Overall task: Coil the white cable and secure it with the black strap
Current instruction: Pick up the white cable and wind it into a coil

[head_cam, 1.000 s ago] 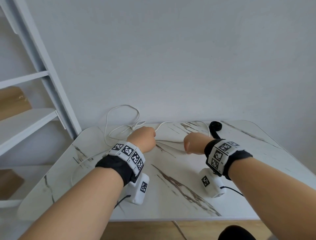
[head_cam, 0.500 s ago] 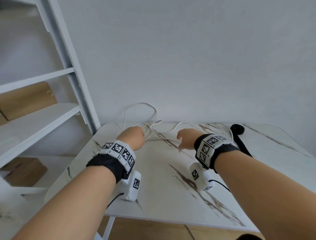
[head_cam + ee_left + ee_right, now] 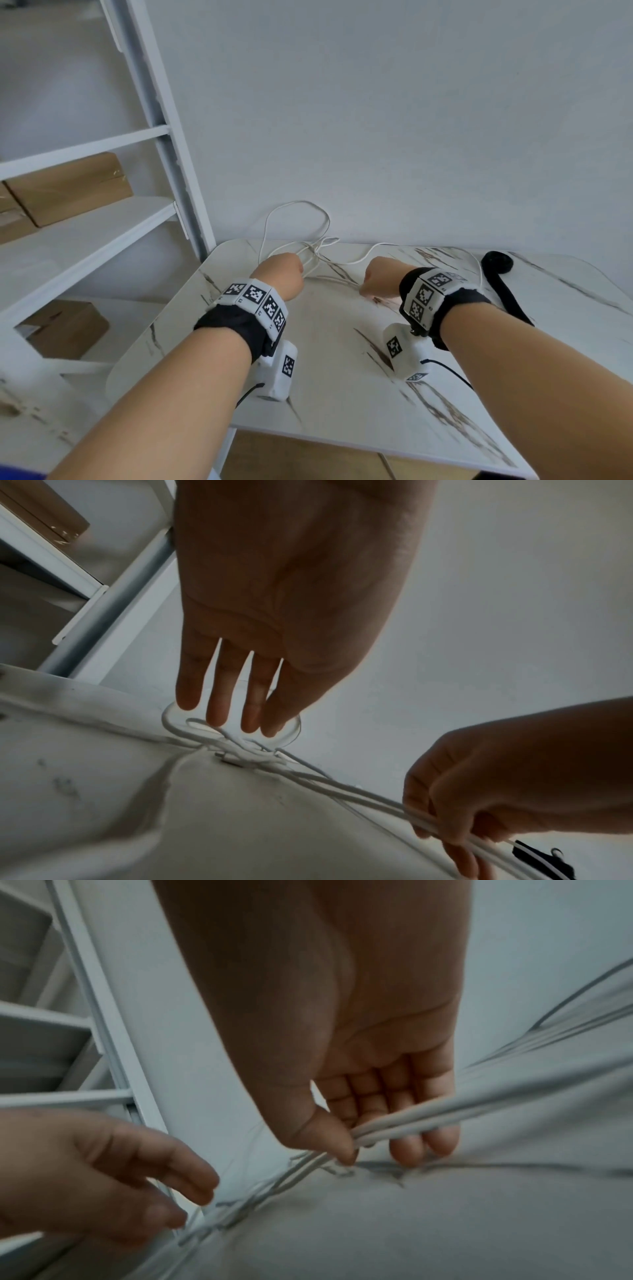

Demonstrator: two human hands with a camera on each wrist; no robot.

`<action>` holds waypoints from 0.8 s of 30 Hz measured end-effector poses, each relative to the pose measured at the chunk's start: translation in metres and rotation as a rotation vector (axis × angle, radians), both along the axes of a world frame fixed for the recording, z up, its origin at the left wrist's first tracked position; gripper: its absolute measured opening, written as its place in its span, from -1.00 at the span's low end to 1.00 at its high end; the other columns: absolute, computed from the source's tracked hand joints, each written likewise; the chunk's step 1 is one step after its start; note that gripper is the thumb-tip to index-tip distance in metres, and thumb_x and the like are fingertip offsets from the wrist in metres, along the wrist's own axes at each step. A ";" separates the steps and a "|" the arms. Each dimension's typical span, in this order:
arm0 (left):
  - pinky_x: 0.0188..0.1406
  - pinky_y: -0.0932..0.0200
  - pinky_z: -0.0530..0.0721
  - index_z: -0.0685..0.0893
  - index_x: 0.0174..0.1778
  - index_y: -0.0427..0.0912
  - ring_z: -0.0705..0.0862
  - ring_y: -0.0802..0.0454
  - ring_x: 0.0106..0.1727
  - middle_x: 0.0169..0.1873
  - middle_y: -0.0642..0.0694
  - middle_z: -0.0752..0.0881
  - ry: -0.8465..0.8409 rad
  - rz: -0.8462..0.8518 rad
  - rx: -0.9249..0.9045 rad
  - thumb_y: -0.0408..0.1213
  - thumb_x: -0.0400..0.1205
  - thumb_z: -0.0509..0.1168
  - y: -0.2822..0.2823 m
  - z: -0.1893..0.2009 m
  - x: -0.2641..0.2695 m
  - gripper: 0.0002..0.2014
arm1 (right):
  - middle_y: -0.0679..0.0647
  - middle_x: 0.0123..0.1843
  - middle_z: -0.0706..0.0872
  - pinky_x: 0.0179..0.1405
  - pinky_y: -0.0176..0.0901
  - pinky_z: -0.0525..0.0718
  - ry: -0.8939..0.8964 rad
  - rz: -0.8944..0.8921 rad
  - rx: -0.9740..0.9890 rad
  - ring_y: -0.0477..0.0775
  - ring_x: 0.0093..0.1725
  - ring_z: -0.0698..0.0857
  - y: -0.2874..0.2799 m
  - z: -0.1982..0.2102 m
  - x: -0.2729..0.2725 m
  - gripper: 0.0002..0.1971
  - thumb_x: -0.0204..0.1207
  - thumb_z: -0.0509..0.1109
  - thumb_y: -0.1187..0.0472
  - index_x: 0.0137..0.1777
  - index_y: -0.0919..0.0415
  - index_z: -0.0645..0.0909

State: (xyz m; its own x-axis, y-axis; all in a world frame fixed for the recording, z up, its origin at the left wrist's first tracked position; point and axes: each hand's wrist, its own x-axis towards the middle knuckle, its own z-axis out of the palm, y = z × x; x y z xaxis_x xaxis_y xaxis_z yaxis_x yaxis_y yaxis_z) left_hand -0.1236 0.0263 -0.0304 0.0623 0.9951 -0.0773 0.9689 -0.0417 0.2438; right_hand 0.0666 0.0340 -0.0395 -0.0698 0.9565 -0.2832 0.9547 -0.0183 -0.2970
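The white cable (image 3: pixel 301 202) lies tangled on the far part of the marble table (image 3: pixel 342 394), one loop leaning up the wall. My right hand (image 3: pixel 380 277) pinches several cable strands (image 3: pixel 411 1118) between thumb and fingers (image 3: pixel 407 1148), just above the tabletop. My left hand (image 3: pixel 282 274) hovers over the cable's small loops (image 3: pixel 236 748) with its fingers (image 3: pixel 219 704) straight and nothing held. The black strap (image 3: pixel 496 262) lies to the right of my right hand, its far end rolled and its tail running toward me.
A white shelf unit (image 3: pixel 85 233) stands left of the table, with cardboard boxes (image 3: pixel 68 185) on it and another box (image 3: pixel 68 329) lower down. A plain wall runs directly behind the table's far edge.
The view has swung left, showing more of the shelf. My right hand has moved left along the cable, away from the strap. My left hand stays by the loops.
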 end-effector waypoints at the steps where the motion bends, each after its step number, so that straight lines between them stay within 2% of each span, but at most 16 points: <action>1: 0.37 0.01 0.54 0.62 0.38 -0.23 0.60 -0.18 0.37 0.36 -0.21 0.64 -0.011 -0.016 0.004 -0.50 0.63 0.11 0.000 -0.001 0.000 -0.58 | 0.13 -0.43 0.69 -0.35 -0.25 0.59 0.051 -0.013 -0.021 0.11 -0.42 0.62 -0.001 0.002 -0.001 -0.86 0.33 0.28 0.32 -0.42 0.30 0.59; 2: 0.39 0.02 0.52 0.60 0.42 -0.17 0.58 -0.16 0.40 0.40 -0.18 0.61 -0.029 -0.031 0.005 -0.50 0.64 0.11 0.000 -0.002 0.001 -0.56 | 0.18 -0.39 0.73 -0.28 -0.22 0.65 0.112 -0.028 -0.043 0.14 -0.39 0.66 -0.003 0.005 -0.003 -0.87 0.34 0.25 0.34 -0.32 0.33 0.63; 4: 0.40 0.05 0.49 0.57 0.44 -0.08 0.55 -0.11 0.43 0.43 -0.13 0.58 -0.072 -0.061 0.020 -0.50 0.62 0.12 -0.001 -0.002 0.002 -0.52 | 0.28 -0.26 0.77 -0.08 -0.04 0.77 0.254 -0.051 -0.075 0.20 -0.29 0.71 -0.004 0.011 -0.005 -0.84 0.42 0.23 0.38 -0.13 0.37 0.65; 6: 0.37 0.07 0.51 0.59 0.42 -0.04 0.55 -0.09 0.42 0.41 -0.12 0.59 -0.096 -0.079 0.049 -0.51 0.60 0.14 -0.001 -0.003 0.003 -0.51 | 0.27 -0.21 0.73 0.08 0.07 0.74 0.398 -0.055 -0.096 0.21 -0.22 0.70 -0.005 0.017 -0.005 -0.82 0.51 0.21 0.42 -0.04 0.40 0.64; 9: 0.31 0.08 0.54 0.64 0.35 -0.03 0.59 -0.08 0.37 0.36 -0.11 0.63 -0.106 -0.091 0.098 -0.42 0.58 0.29 -0.002 -0.004 0.006 -0.58 | 0.22 -0.21 0.71 0.14 0.11 0.72 0.552 -0.057 -0.094 0.17 -0.20 0.69 -0.010 0.025 -0.003 -0.78 0.57 0.21 0.42 0.08 0.47 0.66; 11: 0.25 0.09 0.57 0.67 0.29 -0.04 0.63 -0.07 0.29 0.28 -0.08 0.68 -0.118 -0.074 0.130 -0.31 0.55 0.41 -0.002 -0.005 0.009 -0.63 | 0.25 -0.21 0.69 0.04 0.07 0.73 0.636 -0.077 -0.083 0.19 -0.20 0.67 -0.014 0.028 -0.004 -0.79 0.58 0.21 0.41 0.07 0.47 0.66; 13: 0.15 0.11 0.58 0.69 0.21 -0.06 0.66 -0.06 0.20 0.19 -0.05 0.71 -0.141 -0.048 0.188 -0.20 0.53 0.46 -0.004 -0.005 0.011 -0.68 | 0.25 -0.27 0.66 -0.15 -0.04 0.68 0.738 -0.102 -0.094 0.18 -0.26 0.64 -0.018 0.031 -0.005 -0.81 0.58 0.20 0.41 -0.04 0.46 0.65; 17: 0.04 0.06 0.62 0.67 0.06 -0.13 0.68 -0.10 0.03 -0.02 -0.07 0.71 -0.167 -0.037 0.254 -0.09 0.57 0.42 -0.009 -0.001 0.018 -0.76 | 0.20 -0.41 0.62 -0.32 -0.12 0.59 0.906 -0.133 -0.112 0.13 -0.40 0.61 -0.021 0.034 -0.005 -0.78 0.54 0.18 0.42 -0.21 0.42 0.65; 19: 0.00 0.05 0.62 0.69 0.01 -0.13 0.69 -0.13 0.01 -0.06 -0.09 0.74 -0.164 -0.049 0.280 -0.12 0.63 0.33 -0.010 0.001 0.019 -0.83 | 0.20 -0.40 0.61 -0.35 -0.14 0.59 0.922 -0.145 -0.100 0.12 -0.41 0.60 -0.023 0.038 -0.007 -0.78 0.55 0.17 0.42 -0.22 0.40 0.64; 21: -0.11 0.10 0.57 0.71 -0.06 -0.12 0.69 -0.16 -0.01 -0.12 -0.11 0.74 -0.142 -0.069 0.301 -0.18 0.68 0.26 -0.010 0.003 0.018 -0.85 | 0.19 -0.37 0.63 -0.35 -0.17 0.62 0.847 -0.155 -0.027 0.09 -0.41 0.62 -0.023 0.041 -0.008 -0.78 0.59 0.16 0.42 -0.18 0.39 0.63; 24: -0.25 0.11 0.52 0.56 -0.41 -0.15 0.67 -0.20 -0.19 -0.40 -0.12 0.64 -0.207 -0.047 0.294 -0.23 0.69 0.24 -0.010 0.009 0.009 -0.69 | 0.21 -0.25 0.70 -0.14 -0.06 0.72 0.687 -0.154 0.103 0.12 -0.32 0.67 -0.019 0.041 -0.005 -0.82 0.65 0.18 0.41 -0.03 0.37 0.63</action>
State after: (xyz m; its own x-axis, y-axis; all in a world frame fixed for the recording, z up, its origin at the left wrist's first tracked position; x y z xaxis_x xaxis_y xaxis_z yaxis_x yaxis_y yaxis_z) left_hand -0.1142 0.0162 -0.0210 0.0926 0.9685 0.2312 0.8957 -0.1825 0.4055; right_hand 0.0612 0.0154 0.0019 -0.0622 0.9895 -0.1307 0.5394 -0.0769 -0.8385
